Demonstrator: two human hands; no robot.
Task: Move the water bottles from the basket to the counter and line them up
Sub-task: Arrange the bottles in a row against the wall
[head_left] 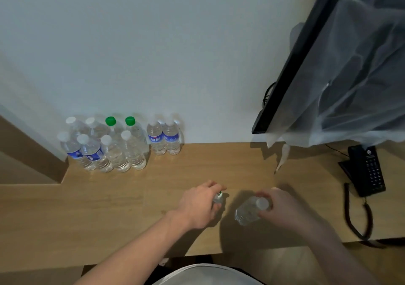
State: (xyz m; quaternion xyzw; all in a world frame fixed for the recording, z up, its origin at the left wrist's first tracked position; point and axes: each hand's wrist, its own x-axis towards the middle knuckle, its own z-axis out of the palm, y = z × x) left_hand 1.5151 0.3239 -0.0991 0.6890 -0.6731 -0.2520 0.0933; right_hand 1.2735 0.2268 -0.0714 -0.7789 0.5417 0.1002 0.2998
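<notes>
My left hand (198, 203) grips a clear bottle with a green cap (218, 197) by its neck, over the middle of the wooden counter (131, 208). My right hand (282, 206) holds a clear bottle with a white cap (247, 212) by its top, just to the right of the other. Both bottles are largely hidden by my fingers. Against the wall at the back left stand several water bottles (114, 144) in two rows, two with green caps (110, 121), and a pair with blue labels (164, 138) beside them. No basket is in view.
A black screen (291, 65) draped in clear plastic hangs at the upper right. A black desk phone (368, 170) with a coiled cord (355, 216) sits at the counter's right end. A wooden step (32, 153) rises at the left.
</notes>
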